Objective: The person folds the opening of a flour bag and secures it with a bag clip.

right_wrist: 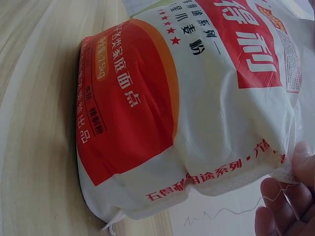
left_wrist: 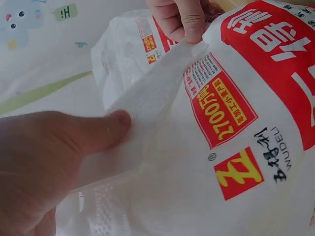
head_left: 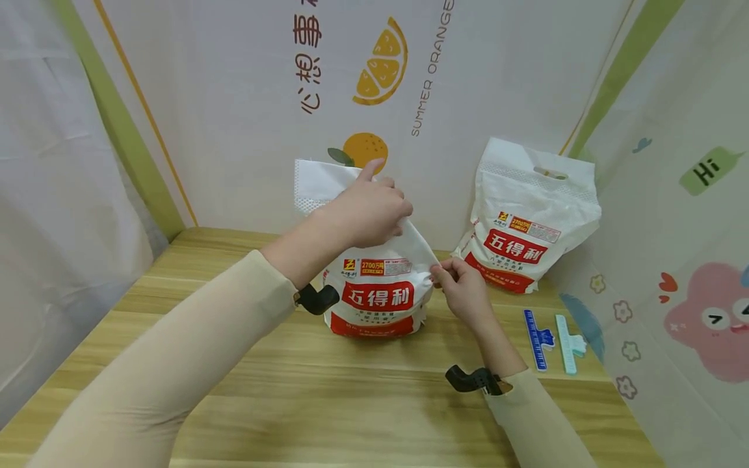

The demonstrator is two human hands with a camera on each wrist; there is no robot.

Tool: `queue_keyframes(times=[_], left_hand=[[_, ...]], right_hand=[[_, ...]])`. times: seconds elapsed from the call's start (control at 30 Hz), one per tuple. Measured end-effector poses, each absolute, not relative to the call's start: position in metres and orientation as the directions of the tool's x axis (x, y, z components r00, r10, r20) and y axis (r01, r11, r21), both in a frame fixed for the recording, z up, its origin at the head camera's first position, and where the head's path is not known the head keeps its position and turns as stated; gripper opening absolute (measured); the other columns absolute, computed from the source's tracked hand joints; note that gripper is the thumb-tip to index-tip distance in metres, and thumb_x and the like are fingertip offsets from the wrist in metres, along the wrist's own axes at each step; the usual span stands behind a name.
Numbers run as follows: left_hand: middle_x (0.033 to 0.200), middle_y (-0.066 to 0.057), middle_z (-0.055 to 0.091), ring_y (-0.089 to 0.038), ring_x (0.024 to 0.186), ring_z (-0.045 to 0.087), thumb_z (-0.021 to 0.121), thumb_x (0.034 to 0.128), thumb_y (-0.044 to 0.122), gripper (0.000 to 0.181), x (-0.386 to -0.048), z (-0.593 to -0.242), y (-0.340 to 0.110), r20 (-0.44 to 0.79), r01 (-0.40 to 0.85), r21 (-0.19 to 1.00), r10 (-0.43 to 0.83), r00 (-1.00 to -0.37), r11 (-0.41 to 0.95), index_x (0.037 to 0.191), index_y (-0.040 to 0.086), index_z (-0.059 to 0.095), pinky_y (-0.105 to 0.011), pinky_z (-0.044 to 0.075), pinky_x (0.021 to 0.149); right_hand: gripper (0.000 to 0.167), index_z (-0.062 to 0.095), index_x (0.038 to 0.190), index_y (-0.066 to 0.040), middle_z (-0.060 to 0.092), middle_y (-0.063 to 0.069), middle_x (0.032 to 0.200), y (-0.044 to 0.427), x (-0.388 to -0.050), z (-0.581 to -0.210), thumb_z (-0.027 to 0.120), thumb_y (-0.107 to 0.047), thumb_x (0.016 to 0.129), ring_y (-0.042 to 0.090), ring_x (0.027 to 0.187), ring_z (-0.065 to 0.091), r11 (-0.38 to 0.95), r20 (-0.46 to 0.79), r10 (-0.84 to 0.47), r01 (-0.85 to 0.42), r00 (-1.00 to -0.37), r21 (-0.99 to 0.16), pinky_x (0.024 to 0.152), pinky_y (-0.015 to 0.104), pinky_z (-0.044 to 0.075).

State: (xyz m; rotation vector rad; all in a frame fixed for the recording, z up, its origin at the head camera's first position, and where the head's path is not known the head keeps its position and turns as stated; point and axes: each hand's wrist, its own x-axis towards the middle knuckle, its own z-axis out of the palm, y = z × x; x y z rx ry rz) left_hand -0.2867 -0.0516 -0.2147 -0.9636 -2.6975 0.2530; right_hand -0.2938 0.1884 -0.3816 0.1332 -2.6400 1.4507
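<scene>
A white and red flour bag (head_left: 377,318) stands on the table, its right upper side folded over in a slant. My left hand (head_left: 371,211) holds this folded part near the top. In the left wrist view, the thumb of my left hand (left_wrist: 54,152) lies along the white fold (left_wrist: 147,108). Lower down, my right hand (head_left: 465,289) pinches the right edge of the same bag between thumb and fingers. The right wrist view shows the bag (right_wrist: 221,128) close up, with my right fingers (right_wrist: 280,209) at its edge and a loose thread hanging beside them.
A second flour bag (head_left: 535,201) with a handle slot stands at the back right. Before it lie a blue clip (head_left: 538,339) and a pale green clip (head_left: 567,344) on the wooden table (head_left: 328,409). Printed curtains (head_left: 246,97) surround the table.
</scene>
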Motion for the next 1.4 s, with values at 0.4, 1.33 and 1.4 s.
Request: queue_keyframes(times=[0.4, 1.33, 1.4], left_hand=[[0.116, -0.001, 0.083, -0.030, 0.121, 0.069, 0.076, 0.1035, 0.023, 0.017, -0.287, -0.219, -0.054, 0.230, 0.571, -0.231, 0.614, -0.755, 0.788, 0.120, 0.022, 0.082, -0.063, 0.018, 0.135], [0.119, 0.000, 0.082, -0.029, 0.123, 0.068, 0.073, 0.1062, 0.025, 0.018, -0.292, -0.222, -0.064, 0.246, 0.605, -0.183, 0.632, -0.735, 0.775, 0.122, 0.018, 0.079, -0.060, 0.024, 0.133], [0.120, 0.000, 0.081, -0.029, 0.123, 0.068, 0.072, 0.1064, 0.025, 0.019, -0.292, -0.222, -0.064, 0.242, 0.604, -0.183, 0.631, -0.737, 0.776, 0.123, 0.019, 0.079, -0.060, 0.024, 0.134]], right_hand=[[0.018, 0.072, 0.110, -0.006, 0.074, 0.014, 0.104, 0.185, -0.290, -0.381, 0.068, -0.024, 0.111, 0.026, 0.097, 0.071, 0.541, 0.205, -0.030, -0.188, -0.978, -0.820, 0.084, 0.030, 0.061], [0.038, 0.072, 0.127, 0.003, 0.077, 0.021, 0.111, 0.291, -0.282, -0.373, 0.063, -0.030, 0.111, 0.024, 0.092, 0.071, 0.796, 0.125, -0.064, -0.126, -0.990, -0.591, 0.073, 0.032, 0.057], [0.041, 0.069, 0.128, 0.007, 0.075, 0.027, 0.117, 0.311, -0.281, -0.374, 0.062, -0.029, 0.111, 0.034, 0.098, 0.071, 0.861, 0.042, -0.034, -0.051, -0.999, -0.505, 0.078, 0.041, 0.059]])
